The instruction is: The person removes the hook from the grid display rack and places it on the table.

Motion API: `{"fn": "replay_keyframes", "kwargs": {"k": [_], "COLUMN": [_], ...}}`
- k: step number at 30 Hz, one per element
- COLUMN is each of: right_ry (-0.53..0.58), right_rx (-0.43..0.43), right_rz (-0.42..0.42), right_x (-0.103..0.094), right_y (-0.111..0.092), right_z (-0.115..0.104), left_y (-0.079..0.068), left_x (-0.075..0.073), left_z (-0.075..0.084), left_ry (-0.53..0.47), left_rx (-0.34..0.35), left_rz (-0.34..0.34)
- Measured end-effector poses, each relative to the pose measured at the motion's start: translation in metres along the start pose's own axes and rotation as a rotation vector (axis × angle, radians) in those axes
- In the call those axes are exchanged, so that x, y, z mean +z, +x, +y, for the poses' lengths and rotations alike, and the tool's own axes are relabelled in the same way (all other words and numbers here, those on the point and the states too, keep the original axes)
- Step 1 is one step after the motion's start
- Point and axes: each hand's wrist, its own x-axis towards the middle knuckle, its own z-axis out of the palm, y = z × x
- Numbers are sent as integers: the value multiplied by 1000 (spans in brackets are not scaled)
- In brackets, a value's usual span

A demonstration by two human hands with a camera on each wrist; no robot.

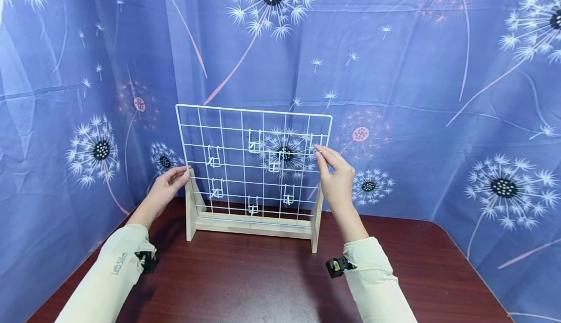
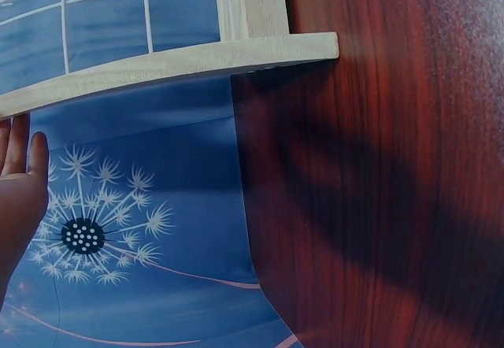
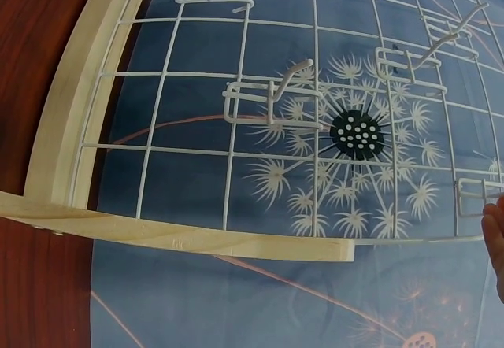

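Note:
A white wire grid panel (image 1: 242, 147) stands upright in a pale wooden stand (image 1: 254, 227). Several white wire hooks (image 1: 254, 145) hang on the grid, one of them a hook (image 3: 272, 104) near the middle of the right wrist view. At the grid's right side, my right hand (image 1: 337, 177) pinches another white wire hook (image 3: 471, 198) between thumb and fingertips, against the wires. My left hand (image 1: 167, 184) holds the top of the stand's left upright (image 1: 190, 206). In the left wrist view, some of its fingers (image 2: 17, 147) reach the upright's edge.
The stand rests on a dark red wooden table (image 1: 258, 274). A blue curtain (image 1: 394, 69) with a dandelion print hangs close behind the table and along both sides. Black wrist cameras (image 1: 337, 267) are strapped over the pale sleeves.

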Motion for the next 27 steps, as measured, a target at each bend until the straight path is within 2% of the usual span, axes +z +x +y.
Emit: {"fn": "replay_keyframes", "kwargs": {"k": [6,19,27], "right_ry": [-9,25,20], "right_rx": [-8,-51,-36], "right_rz": [3,42,24], "right_x": [0,-1,-5], "right_y": [2,8,9], "right_z": [-2,-5,-7], "left_y": [0,-1,0], "left_x": [0,0,0], "left_z": [0,2,1], "left_ry": [14,-26,0], "left_rx": [10,23,17], "left_rz": [-3,5,8]}}
